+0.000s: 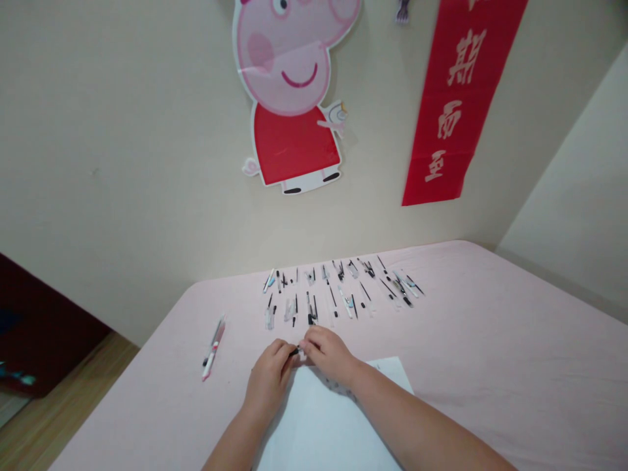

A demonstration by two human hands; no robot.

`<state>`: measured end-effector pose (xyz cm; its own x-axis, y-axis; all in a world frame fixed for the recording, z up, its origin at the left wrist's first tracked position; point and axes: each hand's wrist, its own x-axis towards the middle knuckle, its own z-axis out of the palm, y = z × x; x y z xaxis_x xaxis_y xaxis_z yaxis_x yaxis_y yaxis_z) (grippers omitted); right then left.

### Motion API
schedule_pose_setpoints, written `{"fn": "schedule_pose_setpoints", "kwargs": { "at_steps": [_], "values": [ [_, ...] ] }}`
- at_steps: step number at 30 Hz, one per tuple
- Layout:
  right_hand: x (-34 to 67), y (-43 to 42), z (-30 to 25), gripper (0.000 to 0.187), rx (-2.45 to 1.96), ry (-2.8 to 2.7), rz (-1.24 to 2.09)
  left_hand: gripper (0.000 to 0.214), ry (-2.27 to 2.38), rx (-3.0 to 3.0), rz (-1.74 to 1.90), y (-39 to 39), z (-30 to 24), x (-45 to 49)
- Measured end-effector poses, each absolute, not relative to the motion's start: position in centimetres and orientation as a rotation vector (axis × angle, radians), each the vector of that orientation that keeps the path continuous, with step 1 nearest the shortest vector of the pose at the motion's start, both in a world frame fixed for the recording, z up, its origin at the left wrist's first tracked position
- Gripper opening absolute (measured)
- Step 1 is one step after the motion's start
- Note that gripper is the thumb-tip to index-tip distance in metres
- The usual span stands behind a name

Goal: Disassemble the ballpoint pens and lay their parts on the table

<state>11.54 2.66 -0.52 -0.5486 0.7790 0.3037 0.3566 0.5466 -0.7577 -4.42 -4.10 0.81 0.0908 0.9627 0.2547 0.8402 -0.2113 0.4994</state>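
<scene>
Head view: small dark part (294, 352) between fingertips, pen pieces (310, 309) ranked beyond

Surface: pink cloth-covered top (490, 340), far edge against the wall (147, 163). From where I stand, pen pieces lie in two rough rows along the middle of that far edge: dark rods, clear tubes, short black bits. They sit in small clusters with gaps between; probably spaced so that each cluster can be told apart and reached from the near side.

Hands: left hand (267, 374) pinches the small dark part between thumb and fingers. Right hand (328, 353) comes in from the other side, its fingertips pinching, as best I can make out, a pale piece (303, 356) at the inner end of the dark one. Whether the two are joined: cannot tell. Pinch at the tips rather than full grasp, presumably because the parts are so slight.

Position: work held over the top edge of a white paper sheet (324, 425), just short of the front row. Forearms cross the sheet's sides; the pale ground may help small parts show.

Near the left edge: a little group of pens (211, 363), lying slantwise, well apart from the rows; perhaps kept separate to avoid mixing.
</scene>
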Motion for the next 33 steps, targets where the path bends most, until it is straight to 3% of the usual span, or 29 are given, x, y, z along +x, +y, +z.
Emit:
{"fn": "schedule_pose_setpoints", "kwargs": {
  "at_steps": [2, 6, 10, 13, 16, 33],
  "values": [
    [11.5, 2.7, -0.6, 0.022, -0.894, -2.166, 0.844, 0.021, 1.816, 2.145, 0.777, -4.1, 0.7, -4.4],
    [11.5, 2.9, -0.9, 0.008, -0.869, -2.099, 0.878, 0.021, 1.823, 2.142, 0.765, -4.0, 0.6, -4.5],
    [11.5, 2.8, -0.9, 0.017, -0.849, -2.053, 0.914, 0.021, 1.829, 2.141, 0.756, -4.1, 0.6, -4.6],
    [11.5, 2.7, -0.8, 0.004, -0.864, -2.068, 0.906, 0.023, 1.828, 2.136, 0.741, -4.2, 0.6, -4.5],
    [11.5, 2.8, -0.7, 0.015, -0.868, -2.093, 0.892, 0.024, 1.828, 2.137, 0.727, -4.2, 0.5, -4.5],
    [11.3, 3.5, -2.0, 0.012, -0.915, -1.704, 1.159, 0.032, 1.914, 2.038, 0.857, -3.9, 0.1, -5.1]
  ]
}}
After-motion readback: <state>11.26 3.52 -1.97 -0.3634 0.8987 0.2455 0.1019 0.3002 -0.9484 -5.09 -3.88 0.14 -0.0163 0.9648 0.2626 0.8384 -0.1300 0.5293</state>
